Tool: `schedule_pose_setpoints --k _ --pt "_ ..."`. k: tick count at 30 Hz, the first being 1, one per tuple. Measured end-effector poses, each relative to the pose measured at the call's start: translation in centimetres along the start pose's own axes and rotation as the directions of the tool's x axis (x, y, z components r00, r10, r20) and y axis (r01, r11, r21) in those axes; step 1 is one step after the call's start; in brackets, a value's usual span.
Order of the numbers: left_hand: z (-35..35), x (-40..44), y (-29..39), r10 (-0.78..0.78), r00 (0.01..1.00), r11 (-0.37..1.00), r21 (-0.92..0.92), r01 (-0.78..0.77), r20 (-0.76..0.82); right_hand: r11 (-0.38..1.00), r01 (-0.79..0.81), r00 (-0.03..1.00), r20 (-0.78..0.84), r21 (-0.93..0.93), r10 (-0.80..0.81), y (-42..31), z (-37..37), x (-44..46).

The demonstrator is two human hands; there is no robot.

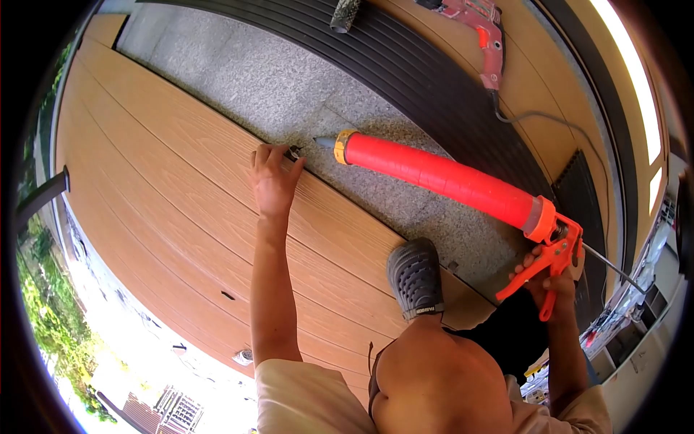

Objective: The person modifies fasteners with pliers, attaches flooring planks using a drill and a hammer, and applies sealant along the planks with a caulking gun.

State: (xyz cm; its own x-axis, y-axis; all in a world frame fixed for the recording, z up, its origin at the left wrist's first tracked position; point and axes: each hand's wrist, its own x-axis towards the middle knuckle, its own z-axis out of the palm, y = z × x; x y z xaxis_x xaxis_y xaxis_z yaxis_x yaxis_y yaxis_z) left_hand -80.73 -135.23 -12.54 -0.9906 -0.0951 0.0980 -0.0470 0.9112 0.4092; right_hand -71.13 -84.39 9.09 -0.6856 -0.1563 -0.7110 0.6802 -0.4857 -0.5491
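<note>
My left hand pinches a small black clip at the outer edge of the brown wood-grain decking boards. My right hand is wrapped round the orange handle of a caulking gun with a long red barrel. Its grey nozzle points left, over the speckled grey floor, a short way from the clip. Another small dark clip sits at the board edge beside my foot in a grey clog.
Dark grooved boards lie across the floor. A red power drill with a grey cord rests on brown boards at the upper right. A speckled tube lies at the top. A small dark piece is on the decking.
</note>
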Motion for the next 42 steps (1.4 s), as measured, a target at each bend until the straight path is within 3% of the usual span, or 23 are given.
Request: schedule_pose_setpoints --k 17,19,32,42 --pt "-0.1 0.9 1.9 -0.212 0.976 0.972 0.119 0.205 0.053 1.0 0.002 0.998 -0.057 -0.015 -0.002 0.5 -0.5 0.0" --pt "-0.8 1.5 3.1 -0.333 0.941 0.939 0.115 0.325 0.054 1.0 -0.001 0.998 -0.064 -0.013 0.001 0.6 -0.7 -0.1" --pt "-1.1 2.5 3.8 -0.405 0.898 0.898 0.261 0.355 0.17 0.999 -0.009 0.998 -0.07 -0.033 0.007 0.6 -0.8 0.0" --pt "-0.8 1.1 1.8 -0.339 0.936 0.939 0.09 0.331 0.091 0.999 -0.029 0.997 -0.079 -0.024 0.027 0.7 -0.9 0.1"
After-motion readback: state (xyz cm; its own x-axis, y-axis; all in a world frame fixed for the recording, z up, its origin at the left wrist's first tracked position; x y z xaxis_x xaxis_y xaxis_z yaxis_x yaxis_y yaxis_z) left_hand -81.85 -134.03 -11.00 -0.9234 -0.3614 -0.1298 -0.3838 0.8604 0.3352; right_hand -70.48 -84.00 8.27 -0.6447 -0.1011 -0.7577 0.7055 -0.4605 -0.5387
